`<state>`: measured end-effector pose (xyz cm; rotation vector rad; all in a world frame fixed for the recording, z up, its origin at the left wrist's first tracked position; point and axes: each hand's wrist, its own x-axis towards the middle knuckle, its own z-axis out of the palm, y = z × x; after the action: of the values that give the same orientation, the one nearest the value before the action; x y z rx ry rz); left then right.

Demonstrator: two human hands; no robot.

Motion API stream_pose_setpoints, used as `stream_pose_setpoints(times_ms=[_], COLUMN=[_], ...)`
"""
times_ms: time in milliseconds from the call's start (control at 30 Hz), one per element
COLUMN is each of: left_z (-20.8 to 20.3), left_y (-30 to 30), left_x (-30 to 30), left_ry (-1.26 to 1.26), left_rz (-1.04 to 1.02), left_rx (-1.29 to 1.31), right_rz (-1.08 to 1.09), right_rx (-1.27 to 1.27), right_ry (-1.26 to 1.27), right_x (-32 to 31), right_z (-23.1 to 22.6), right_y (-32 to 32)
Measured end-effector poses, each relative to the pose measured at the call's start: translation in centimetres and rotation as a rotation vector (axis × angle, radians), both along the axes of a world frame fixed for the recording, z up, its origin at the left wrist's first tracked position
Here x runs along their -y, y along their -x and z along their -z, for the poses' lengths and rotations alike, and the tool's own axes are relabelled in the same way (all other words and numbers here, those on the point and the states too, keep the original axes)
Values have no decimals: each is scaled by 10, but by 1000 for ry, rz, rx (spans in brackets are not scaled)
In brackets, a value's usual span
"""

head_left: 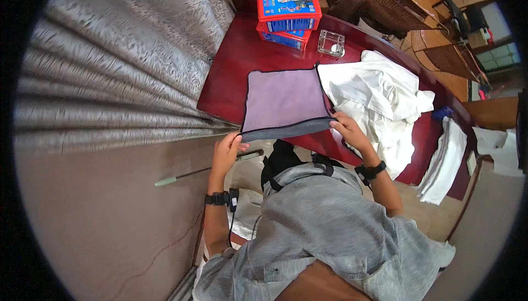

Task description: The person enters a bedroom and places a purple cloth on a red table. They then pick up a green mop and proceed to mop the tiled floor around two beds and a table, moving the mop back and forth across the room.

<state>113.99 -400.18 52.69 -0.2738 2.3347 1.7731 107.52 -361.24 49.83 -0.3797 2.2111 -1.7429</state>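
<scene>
Purple cloth (285, 94), centre frame, far edge facing top | grey near strip (287, 129): long axis left-right, rising rightward | left hand (226, 149), right hand (350, 130): each pinching one end

Both forearms (216, 225) forward, wrists (218, 182) well apart, left fingers (236, 142) and right fingers (337, 126) in a pinch.

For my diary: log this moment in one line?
left hand: grips black-edged rectangular purple cloth, near-left corner | right hand: grips near-right corner | beside: crumpled white fabric on dark-red table
</scene>
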Motion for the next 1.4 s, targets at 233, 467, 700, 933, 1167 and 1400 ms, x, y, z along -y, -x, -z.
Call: stream_pose_setpoints(times_ms=[233,467,700,933,1167,1400], left_z=[35,54,119,117,132,129], left_y=[125,199,147,127,135,111], left_x=[35,26,55,50,32,6], left_ry=[-27,198,413,721,836,764], left_rz=[46,246,524,597,495,506], left_rx=[-22,-231,-404,-448,-478,-320], right_rz=[172,362,256,429,301,248], right_rx=[232,-93,-237,4,-91,183], right_ry=[-68,-67,-492,-464,-499,-327], right_x=[52,58,60,79,74,19], right_z=[14,52,98,102,123,158], right_y=[79,107,36,17,-25,-182])
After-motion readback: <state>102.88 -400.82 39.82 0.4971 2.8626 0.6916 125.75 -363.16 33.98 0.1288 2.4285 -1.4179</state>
